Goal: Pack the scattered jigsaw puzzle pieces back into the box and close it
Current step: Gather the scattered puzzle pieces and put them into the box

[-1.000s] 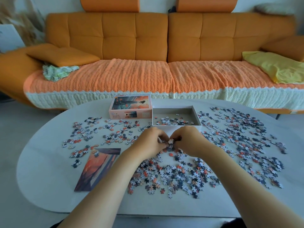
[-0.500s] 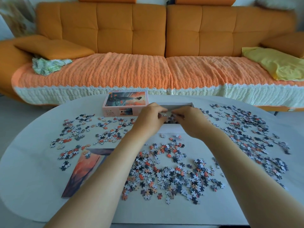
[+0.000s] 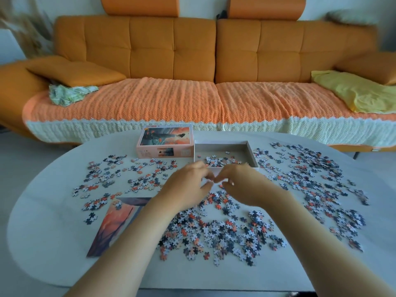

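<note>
An orange sofa (image 3: 150, 50) with a knitted throw fills the wall behind a pale oval table (image 3: 53, 232), and jigsaw pieces are strewn across the tabletop. The left hand (image 3: 188, 185) and right hand (image 3: 242, 183) hover close together, fingertips almost meeting and all fingers curled inward. The picture is too soft to tell whether either hand pinches a piece or holds nothing.

Just beyond the fingertips sits the open box (image 3: 220, 147), its near wall next to the knuckles, with a thin layer of pieces (image 3: 218, 161) inside. The lid (image 3: 165, 140) stands beside it, beyond the left hand. The thickest heap of pieces (image 3: 214, 232) lies on the wrist side of both hands. Wider scatters spread outward of the right hand (image 3: 310, 179) and of the left (image 3: 120, 172). A printed picture sheet (image 3: 113, 224) lies beside the left forearm.

From where I stand, most of the packing remains. It would go best by cupping both palms around the near heap and scooping a handful rather than picking 1 piece at a time. Lift clear over the near wall and let go low inside, so nothing bounces out. Sweeping the far scatters toward the hands first would save reaching.
</note>
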`<action>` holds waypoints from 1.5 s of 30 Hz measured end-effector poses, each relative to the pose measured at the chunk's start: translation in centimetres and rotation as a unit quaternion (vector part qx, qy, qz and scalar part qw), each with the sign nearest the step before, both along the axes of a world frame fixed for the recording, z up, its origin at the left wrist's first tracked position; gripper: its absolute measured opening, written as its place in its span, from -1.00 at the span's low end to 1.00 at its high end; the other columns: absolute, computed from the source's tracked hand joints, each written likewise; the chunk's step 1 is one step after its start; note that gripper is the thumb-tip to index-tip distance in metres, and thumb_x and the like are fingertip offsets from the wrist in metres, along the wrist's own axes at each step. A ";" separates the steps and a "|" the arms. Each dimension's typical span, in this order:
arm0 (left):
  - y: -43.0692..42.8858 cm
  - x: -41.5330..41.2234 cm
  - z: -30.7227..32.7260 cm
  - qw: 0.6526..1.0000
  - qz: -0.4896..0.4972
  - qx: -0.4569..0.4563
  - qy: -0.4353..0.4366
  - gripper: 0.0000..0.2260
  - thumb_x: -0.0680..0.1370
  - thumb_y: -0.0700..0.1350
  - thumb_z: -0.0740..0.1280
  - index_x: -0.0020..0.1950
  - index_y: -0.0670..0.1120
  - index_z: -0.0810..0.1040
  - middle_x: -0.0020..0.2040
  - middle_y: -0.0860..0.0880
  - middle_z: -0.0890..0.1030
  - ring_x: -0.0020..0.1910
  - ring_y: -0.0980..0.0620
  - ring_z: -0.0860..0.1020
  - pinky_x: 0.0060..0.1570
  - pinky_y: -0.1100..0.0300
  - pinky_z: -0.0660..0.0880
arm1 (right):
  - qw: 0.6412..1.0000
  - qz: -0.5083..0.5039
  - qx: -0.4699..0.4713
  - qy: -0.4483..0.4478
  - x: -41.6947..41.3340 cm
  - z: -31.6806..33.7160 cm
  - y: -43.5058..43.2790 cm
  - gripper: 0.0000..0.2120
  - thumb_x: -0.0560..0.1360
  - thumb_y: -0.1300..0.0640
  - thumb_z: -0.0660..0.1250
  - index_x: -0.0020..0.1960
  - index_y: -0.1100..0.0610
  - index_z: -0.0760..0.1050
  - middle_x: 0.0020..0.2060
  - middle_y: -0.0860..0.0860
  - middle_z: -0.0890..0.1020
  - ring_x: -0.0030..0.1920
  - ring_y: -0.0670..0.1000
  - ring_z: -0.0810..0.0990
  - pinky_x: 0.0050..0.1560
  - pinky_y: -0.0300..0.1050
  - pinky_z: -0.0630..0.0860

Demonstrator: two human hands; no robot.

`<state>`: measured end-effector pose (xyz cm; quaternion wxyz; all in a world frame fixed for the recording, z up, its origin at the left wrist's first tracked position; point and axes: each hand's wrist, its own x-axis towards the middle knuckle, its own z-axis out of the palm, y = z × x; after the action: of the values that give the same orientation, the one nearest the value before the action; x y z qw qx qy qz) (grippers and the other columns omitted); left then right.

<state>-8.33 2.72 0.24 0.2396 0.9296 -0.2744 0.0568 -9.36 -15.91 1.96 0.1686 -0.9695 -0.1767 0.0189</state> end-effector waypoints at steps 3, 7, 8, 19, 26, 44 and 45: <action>0.3 -1.0 -1.0 0.995 -0.011 0.074 0.060 -0.58 0.57 0.12 0.24 0.41 0.06 0.42 0.35 0.15 0.40 0.33 0.12 0.33 0.30 0.10 0.36 | 0.996 0.014 -0.080 0.034 -1.2 -1.5 0.5 -0.56 0.54 0.20 0.19 0.38 -0.07 0.42 0.27 -0.05 0.43 0.22 0.04 0.40 0.23 0.05 0.45; 0.1 -2.1 -1.2 0.993 -0.039 0.055 0.093 -0.62 0.57 0.05 0.25 0.40 0.13 0.43 0.33 0.19 0.44 0.33 0.15 0.30 0.38 0.06 0.29 | 0.998 0.008 -0.043 0.054 -2.1 -1.6 0.2 -0.55 0.54 0.26 0.19 0.37 -0.06 0.44 0.21 -0.07 0.42 0.23 -0.01 0.33 0.29 -0.04 0.35; 0.1 -2.3 -1.1 0.993 -0.037 0.030 0.110 -0.66 0.56 0.03 0.26 0.35 0.15 0.48 0.26 0.20 0.48 0.29 0.17 0.33 0.35 0.05 0.33 | 0.998 0.006 -0.028 0.059 -2.3 -1.4 -0.1 -0.58 0.55 0.27 0.18 0.33 -0.06 0.48 0.19 -0.08 0.45 0.22 -0.01 0.37 0.25 -0.11 0.35; 1.3 -3.4 -1.3 0.982 -0.021 0.147 0.116 -0.38 0.50 0.27 0.27 0.53 0.19 0.20 0.47 0.10 0.19 0.46 0.05 0.10 0.42 -0.03 0.13 | 0.986 -0.055 -0.066 0.144 -5.3 -0.5 -2.6 -0.25 0.39 -0.23 0.41 0.49 -0.14 0.21 0.33 -0.03 0.26 0.34 0.05 0.28 0.39 0.16 0.33; 0.8 -3.1 -1.1 0.992 -0.007 0.036 0.124 -0.50 0.56 0.16 0.28 0.48 0.10 0.32 0.35 0.15 0.33 0.40 0.14 0.24 0.36 0.04 0.30 | 0.992 -0.078 -0.004 0.102 -4.1 -1.1 -1.2 -0.42 0.50 -0.01 0.38 0.47 -0.07 0.28 0.30 0.00 0.34 0.24 0.04 0.37 0.32 0.00 0.38; 1.6 -2.8 -0.8 0.977 0.013 0.182 0.110 -0.20 0.43 0.35 0.28 0.57 0.10 0.09 0.41 0.11 0.19 0.41 0.04 0.13 0.34 0.01 0.24 | 0.988 -0.044 -0.081 0.128 -3.8 -0.5 -1.2 -0.20 0.38 -0.29 0.37 0.52 -0.07 0.18 0.33 -0.01 0.26 0.35 0.06 0.25 0.37 0.11 0.32; 1.4 -2.8 -1.0 0.976 0.009 0.180 0.119 -0.20 0.44 0.35 0.29 0.57 0.10 0.08 0.40 0.11 0.19 0.41 0.03 0.13 0.35 0.01 0.25 | 0.989 -0.038 -0.080 0.122 -3.9 -0.7 -0.8 -0.21 0.38 -0.30 0.37 0.51 -0.07 0.20 0.31 0.00 0.27 0.32 0.05 0.28 0.35 0.07 0.35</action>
<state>-11.09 4.15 -0.71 0.0988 0.9599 -0.2415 -0.1024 -13.21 -16.68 1.29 0.1115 -0.9764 -0.1153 0.1443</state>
